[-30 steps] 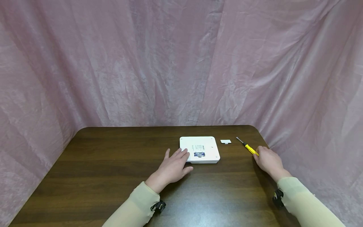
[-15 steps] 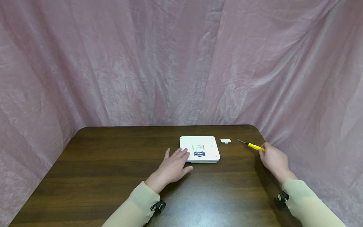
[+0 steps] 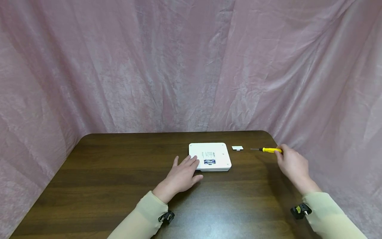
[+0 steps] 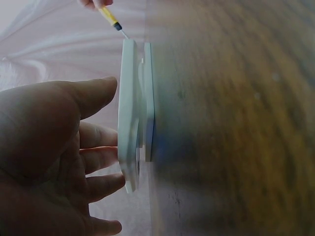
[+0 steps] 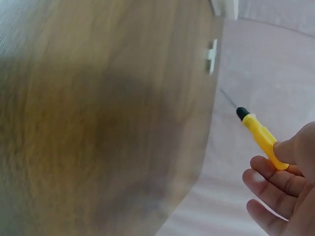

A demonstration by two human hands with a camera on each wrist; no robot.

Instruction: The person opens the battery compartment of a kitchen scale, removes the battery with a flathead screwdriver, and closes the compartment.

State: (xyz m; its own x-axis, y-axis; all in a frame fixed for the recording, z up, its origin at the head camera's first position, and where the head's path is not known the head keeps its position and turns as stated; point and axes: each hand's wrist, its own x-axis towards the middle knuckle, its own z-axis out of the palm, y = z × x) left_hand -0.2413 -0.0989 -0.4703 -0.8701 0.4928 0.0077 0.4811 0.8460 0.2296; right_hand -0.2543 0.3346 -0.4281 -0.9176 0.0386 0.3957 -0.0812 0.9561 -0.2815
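A flat white device (image 3: pixel 214 152), probably a kitchen scale lying face down, rests on the table with its battery compartment uncovered. Batteries (image 3: pixel 209 162) in blue wrappers sit in that compartment. My left hand (image 3: pixel 182 174) rests its fingertips on the near left corner of the device, fingers spread and straight. To the right, my right hand (image 3: pixel 293 165) pinches the handle end of a yellow screwdriver (image 3: pixel 270 150) between thumb and fingers. In the right wrist view the screwdriver (image 5: pixel 261 135) is held up, its thin shaft pointing away from the hand.
Between the device and the screwdriver tip lies a small white battery cover (image 3: pixel 237 148) with a tab. The brown wooden table (image 3: pixel 119 172) ends at a rounded far right corner. Pink curtains (image 3: pixel 185 66) hang behind it and along both sides.
My right hand has lifted the screwdriver from the table and moved slightly right and away, swinging its shaft from slanted to nearly level in view. The left hand stays put.
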